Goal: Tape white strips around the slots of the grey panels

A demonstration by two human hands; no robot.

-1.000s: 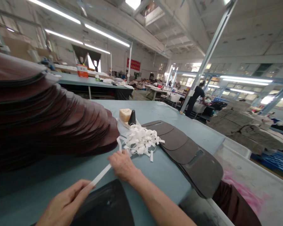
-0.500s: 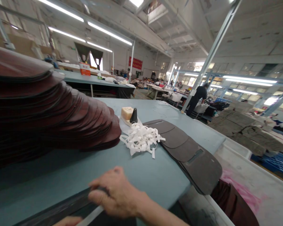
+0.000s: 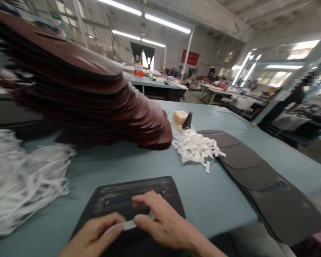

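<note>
A dark flat leather piece [image 3: 123, 194] with a slot near its far edge lies on the blue table [image 3: 203, 200] right in front of me. Both my hands rest on its near part. My left hand [image 3: 92, 237] and my right hand [image 3: 160, 223] each pinch one end of a short white strip [image 3: 128, 225] and hold it flat against the piece. My right fingers reach forward over the leather.
A tall leaning stack of brown leather pieces [image 3: 82, 89] fills the left. A heap of white strips [image 3: 196, 148] lies mid-table, another tangle of white strips [image 3: 21, 185] at the left edge. Overlapped dark pieces [image 3: 256, 171] run along the right. A tan block [image 3: 179, 117] and black cone [image 3: 187, 121] stand behind.
My view has dropped and swung left. My right hand left the strip heap and came back to the dark piece, and both hands now press the white strip onto it.
</note>
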